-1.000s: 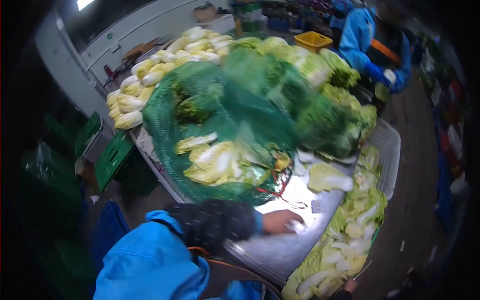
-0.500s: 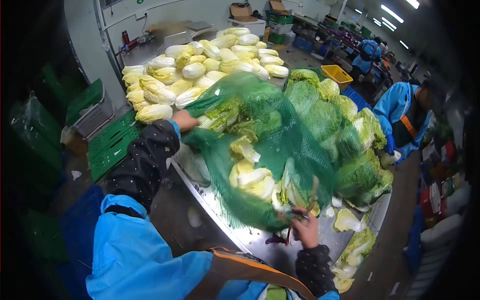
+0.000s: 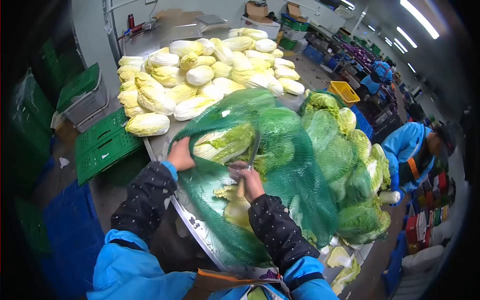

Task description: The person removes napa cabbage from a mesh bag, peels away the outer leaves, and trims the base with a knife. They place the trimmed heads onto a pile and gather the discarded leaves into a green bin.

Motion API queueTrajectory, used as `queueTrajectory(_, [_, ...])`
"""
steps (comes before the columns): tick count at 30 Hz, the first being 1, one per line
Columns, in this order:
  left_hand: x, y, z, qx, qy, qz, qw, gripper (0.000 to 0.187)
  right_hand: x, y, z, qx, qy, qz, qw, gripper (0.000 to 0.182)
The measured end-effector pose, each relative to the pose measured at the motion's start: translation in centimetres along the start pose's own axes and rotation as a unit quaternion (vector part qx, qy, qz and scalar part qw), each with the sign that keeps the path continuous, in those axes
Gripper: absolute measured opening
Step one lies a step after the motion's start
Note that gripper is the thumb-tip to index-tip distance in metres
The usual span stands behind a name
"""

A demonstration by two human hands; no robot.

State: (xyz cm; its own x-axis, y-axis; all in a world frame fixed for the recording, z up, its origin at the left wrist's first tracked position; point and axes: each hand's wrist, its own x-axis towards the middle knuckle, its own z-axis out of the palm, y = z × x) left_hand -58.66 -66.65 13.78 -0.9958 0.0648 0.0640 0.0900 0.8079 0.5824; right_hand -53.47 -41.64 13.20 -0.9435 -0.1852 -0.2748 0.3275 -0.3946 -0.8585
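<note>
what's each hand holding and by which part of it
The right hand holds a metal-bladed knife by its tan handle; the left hand grips a green mesh bag by the edge of its opening.

The place looks like a produce packing workshop. Pale, trimmed napa cabbages (image 3: 200,75) lie heaped on a metal worktable (image 3: 187,220), next to leafy cabbages in green mesh netting (image 3: 320,150). Green slatted plastic crates (image 3: 107,145) and a yellow plastic basket (image 3: 344,92) stand around it. Beyond, long white ceiling lights (image 3: 419,19) hang over more laden tables, and a co-worker in blue protective sleeves (image 3: 407,145) handles produce.
</note>
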Motion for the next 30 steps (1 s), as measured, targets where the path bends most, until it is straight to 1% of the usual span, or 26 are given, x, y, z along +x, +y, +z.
queueTrajectory(1, [1.0, 0.0, 0.0, -0.033, -0.024, 0.008, 0.999, 0.076, 1.2, 0.7, -0.1, -0.001, 0.029, 0.017, 0.999, 0.027])
queueTrajectory(2, [1.4, -0.2, 0.0, -0.031, -0.026, 0.002, 0.999, 0.076, 2.2, 1.5, -0.2, -0.002, 0.058, 0.033, 0.998, 0.029])
queueTrajectory(3, [1.4, -0.2, -0.4, -0.069, -0.052, -0.013, 0.996, 0.077, 2.8, 2.2, 0.0, 0.001, 0.058, 0.04, 0.998, 0.029])
queueTrajectory(4, [1.1, -0.5, -0.3, -0.108, -0.081, -0.03, 0.99, 0.078, 3.2, 3.2, 0.2, -0.063, 0.104, 0.004, 0.993, 0.032])
queueTrajectory(5, [1.1, -2.0, 1.1, -0.239, -0.109, -0.07, 0.962, 0.079, 3.5, 3.9, 0.4, -0.126, 0.148, -0.034, 0.98, 0.036])
queueTrajectory(6, [0.3, -1.6, 1.0, -0.237, -0.112, -0.075, 0.962, 0.079, 4.2, 4.7, 0.1, -0.124, 0.148, -0.029, 0.981, 0.036])
queueTrajectory(8, [-2.2, 0.6, 0.4, -0.148, -0.09, -0.038, 0.984, 0.078, 5.5, 6.6, -1.1, 0.012, 0.085, -0.025, 0.996, 0.036])
queueTrajectory(9, [-2.9, 1.0, 0.8, -0.09, -0.051, -0.05, 0.993, 0.073, 5.2, 6.0, -0.8, 0.028, 0.082, 0.002, 0.996, 0.035])
queueTrajectory(10, [-2.9, 1.5, 0.8, -0.088, -0.053, -0.055, 0.993, 0.073, 5.0, 5.7, -1.1, 0.029, 0.069, 0.009, 0.997, 0.036])
queueTrajectory(12, [-2.4, 2.0, 0.8, -0.085, 0.004, -0.088, 0.993, 0.065, 4.6, 5.4, -1.6, 0.083, 0.041, 0.056, 0.994, 0.038])
queueTrajectory(13, [-1.9, 1.2, 1.6, -0.075, 0.018, -0.064, 0.995, 0.06, 4.0, 5.1, -1.5, 0.06, 0.057, 0.056, 0.995, 0.036])
queueTrajectory(14, [-2.0, 0.5, 2.2, -0.076, 0.015, -0.068, 0.995, 0.06, 4.1, 5.3, -1.4, 0.06, 0.059, 0.061, 0.995, 0.036])
queueTrajectory(16, [-2.1, -0.5, 3.1, -0.116, 0.051, -0.046, 0.991, 0.061, 4.4, 5.8, -1.1, 0.01, 0.033, 0.06, 0.998, 0.039])
queueTrajectory(17, [-2.5, -1.1, 3.5, -0.133, 0.04, -0.059, 0.989, 0.066, 4.0, 6.5, -0.7, -0.011, 0.038, 0.099, 0.994, 0.037])
queueTrajectory(18, [-2.9, -1.0, 3.0, -0.131, 0.042, -0.056, 0.989, 0.066, 1.9, 7.3, 1.5, -0.023, 0.099, 0.141, 0.985, 0.042])
queueTrajectory(19, [-3.5, -0.8, 2.5, -0.181, 0.018, -0.043, 0.982, 0.068, 0.5, 9.6, 1.9, -0.047, 0.086, 0.092, 0.991, 0.049])
queueTrajectory(20, [-4.1, -0.9, 2.5, -0.231, -0.011, -0.034, 0.972, 0.071, -1.5, 10.6, 1.8, -0.114, 0.047, 0.071, 0.99, 0.061])
queueTrajectory(21, [-3.9, -2.3, 3.5, -0.272, -0.01, -0.049, 0.961, 0.075, -3.0, 12.6, 0.9, -0.146, -0.009, 0.021, 0.989, 0.062])
queueTrajectory(22, [-3.7, -1.3, 3.1, -0.274, -0.013, -0.054, 0.96, 0.075, -4.5, 12.0, 1.1, -0.067, -0.011, 0.053, 0.996, 0.06])
queueTrajectory(24, [-3.1, 0.8, 2.5, -0.141, 0.026, -0.068, 0.987, 0.074, -5.0, 10.1, 0.6, 0.019, 0.015, 0.077, 0.997, 0.059])
queueTrajectory(25, [-3.1, 1.2, 3.1, -0.126, 0.065, -0.051, 0.989, 0.065, -4.3, 9.1, 0.1, -0.11, 0.04, 0.066, 0.991, 0.06])
queueTrajectory(26, [-3.0, 0.5, 3.2, -0.121, 0.061, -0.052, 0.989, 0.065, -3.1, 7.7, -0.2, -0.235, 0.064, 0.054, 0.968, 0.06])
queueTrajectory(27, [-2.8, -0.4, 3.4, -0.096, 0.078, -0.008, 0.992, 0.06, -2.1, 5.5, -0.1, -0.124, 0.095, 0.028, 0.987, 0.059])
queueTrajectory(28, [-2.6, -1.3, 3.5, -0.072, 0.098, 0.035, 0.992, 0.055, -1.1, 3.6, 0.4, -0.013, 0.124, 0.0, 0.992, 0.058])
queueTrajectory(29, [-2.5, -2.4, 3.3, -0.069, 0.112, 0.034, 0.991, 0.048, 0.5, 3.7, 0.2, 0.049, 0.136, 0.034, 0.989, 0.058])
queueTrajectory(30, [-1.9, -2.0, 3.2, -0.067, 0.114, 0.038, 0.99, 0.048, 2.4, 4.6, -0.4, 0.112, 0.149, 0.066, 0.98, 0.057])
